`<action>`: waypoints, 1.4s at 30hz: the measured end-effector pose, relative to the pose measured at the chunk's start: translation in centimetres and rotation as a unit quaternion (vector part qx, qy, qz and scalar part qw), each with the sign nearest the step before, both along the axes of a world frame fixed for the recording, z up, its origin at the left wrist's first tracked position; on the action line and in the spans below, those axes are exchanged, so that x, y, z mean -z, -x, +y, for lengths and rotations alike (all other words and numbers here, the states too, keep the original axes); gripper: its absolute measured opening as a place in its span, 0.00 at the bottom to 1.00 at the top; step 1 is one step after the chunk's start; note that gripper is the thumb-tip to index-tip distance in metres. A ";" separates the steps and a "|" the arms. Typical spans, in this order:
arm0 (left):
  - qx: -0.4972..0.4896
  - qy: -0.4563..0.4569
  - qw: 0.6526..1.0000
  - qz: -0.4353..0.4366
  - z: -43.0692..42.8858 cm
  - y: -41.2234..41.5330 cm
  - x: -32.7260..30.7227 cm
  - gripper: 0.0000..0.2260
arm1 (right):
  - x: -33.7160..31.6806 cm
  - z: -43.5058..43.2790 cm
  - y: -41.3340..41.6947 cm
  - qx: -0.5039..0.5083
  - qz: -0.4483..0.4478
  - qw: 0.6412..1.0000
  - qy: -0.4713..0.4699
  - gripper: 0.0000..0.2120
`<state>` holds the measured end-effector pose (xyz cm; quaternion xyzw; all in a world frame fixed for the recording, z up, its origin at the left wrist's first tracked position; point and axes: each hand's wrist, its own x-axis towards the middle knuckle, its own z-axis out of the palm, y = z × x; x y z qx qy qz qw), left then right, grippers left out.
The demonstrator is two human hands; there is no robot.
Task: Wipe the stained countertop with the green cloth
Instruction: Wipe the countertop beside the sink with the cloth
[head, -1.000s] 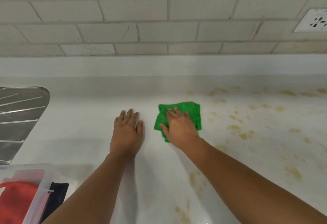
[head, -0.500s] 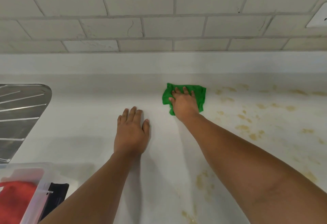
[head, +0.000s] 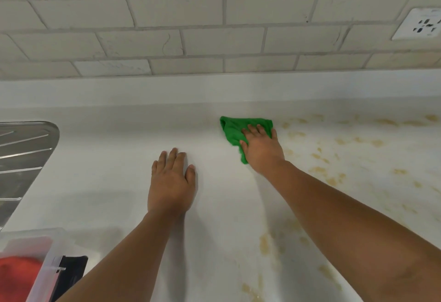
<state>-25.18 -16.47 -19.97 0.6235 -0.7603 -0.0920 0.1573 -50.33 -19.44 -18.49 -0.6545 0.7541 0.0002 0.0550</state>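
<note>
The right hand [head: 261, 150] lies flat on the green cloth [head: 235, 132], fingers straight and spread, pressing it to the countertop [head: 107, 182]. The cloth sits far back on the counter, near the foot of the low white upstand [head: 143, 91], its right edge just beside the first of the stains [head: 322, 158]. The left hand [head: 170, 182] rests palm-down on bare counter, fingers straight and close together, holding nothing; it is nearer the person and well apart from the cloth. Yellow-brown stains scatter to the right of the cloth and along under the right forearm. At the left edge is a ribbed steel drainer [head: 21, 158]. In the near left corner a clear bin [head: 47, 261] holds a red cloth [head: 16, 275] and something black [head: 71, 268]. Tile [head: 167, 27] covers the wall, with a socket [head: 422, 25] at the right.
</note>
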 end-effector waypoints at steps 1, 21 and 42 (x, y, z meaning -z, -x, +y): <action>-0.002 0.001 1.000 0.002 0.0 0.0 0.0 0.23 | -0.1 -0.8 -0.6 0.005 0.010 1.000 -0.007 0.25; -0.005 -0.007 1.000 0.007 -0.1 0.0 -0.2 0.23 | -0.1 1.1 1.3 -0.033 -0.033 0.999 0.022 0.32; 0.008 0.009 1.000 -0.009 0.0 -0.3 0.1 0.23 | -1.6 -2.1 1.6 -0.040 -0.004 0.998 -0.048 0.36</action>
